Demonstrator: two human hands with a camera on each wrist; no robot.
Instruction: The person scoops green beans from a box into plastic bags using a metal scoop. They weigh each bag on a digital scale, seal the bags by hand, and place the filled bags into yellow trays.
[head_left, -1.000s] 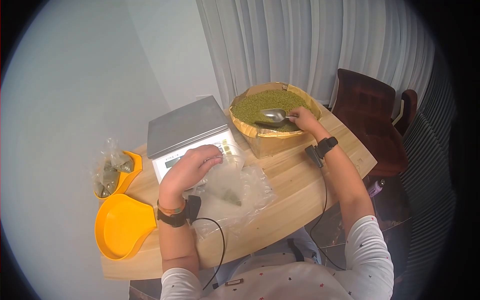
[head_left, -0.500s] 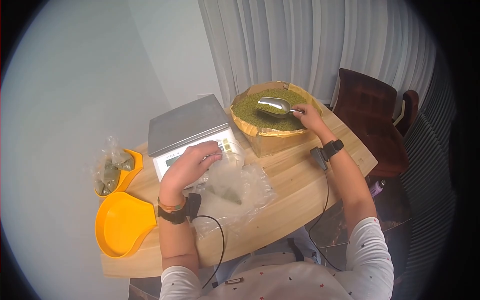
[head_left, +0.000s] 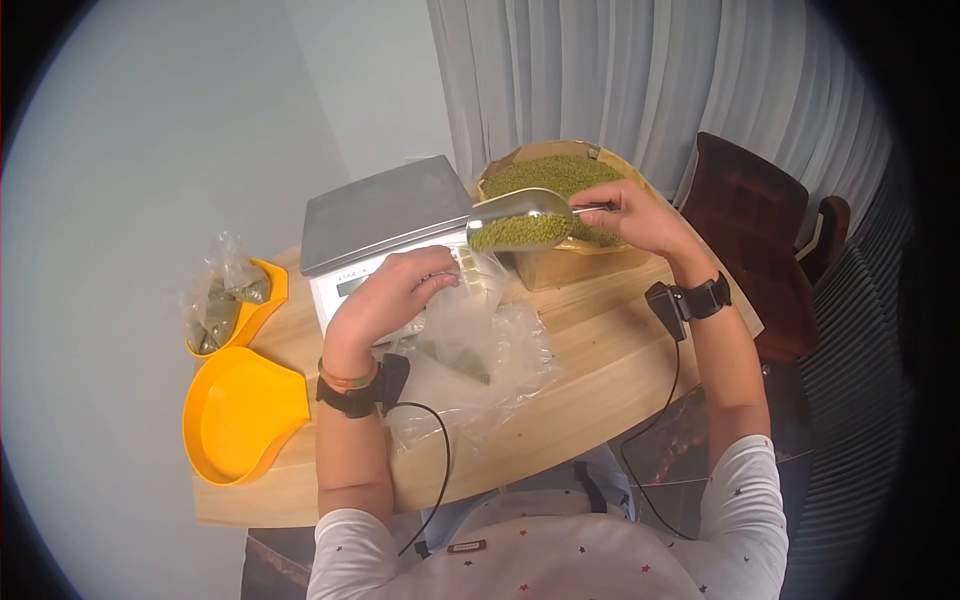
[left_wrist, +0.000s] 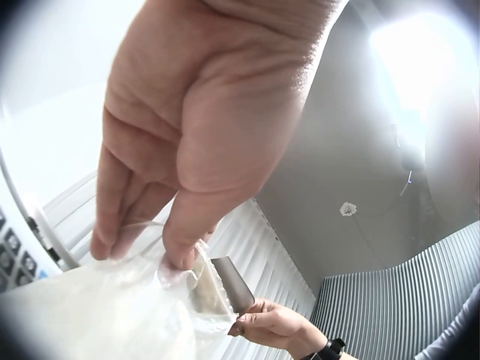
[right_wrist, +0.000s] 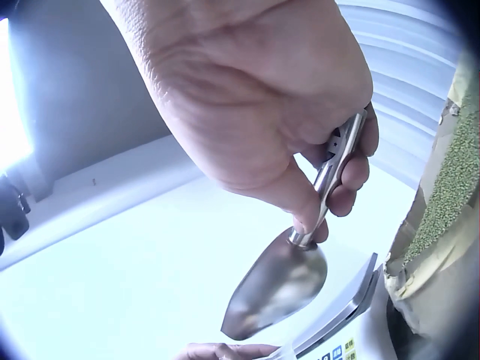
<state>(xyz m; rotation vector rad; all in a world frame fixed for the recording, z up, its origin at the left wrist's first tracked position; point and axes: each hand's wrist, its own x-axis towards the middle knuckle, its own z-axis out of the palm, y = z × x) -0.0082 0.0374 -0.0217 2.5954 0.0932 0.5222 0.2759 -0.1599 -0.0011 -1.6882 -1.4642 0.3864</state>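
Note:
My right hand (head_left: 637,215) grips the handle of a metal scoop (right_wrist: 277,289), which carries a heap of small green beans (head_left: 520,233). The scoop is held up over the scale's near right corner, beside my left hand (head_left: 395,292). My left hand pinches the rim of a clear plastic bag (left_wrist: 142,315), its mouth held up. In the left wrist view the scoop's end appears just beyond the bag's rim. Behind the scoop, a cardboard box (head_left: 545,270) lined with yellowish tape is full of the same green beans.
A digital scale (head_left: 390,210) with a grey platform stands behind my left hand. More clear plastic (head_left: 520,365) lies on the wooden table. At the left are an empty yellow tray (head_left: 235,420) and another yellow tray (head_left: 262,310) with filled bags. A brown chair (head_left: 745,240) stands right.
My right hand has lifted the scoop, filled with beans, out of the box and brought it left and nearer, toward the bag. My left hand keeps its hold on the bag.

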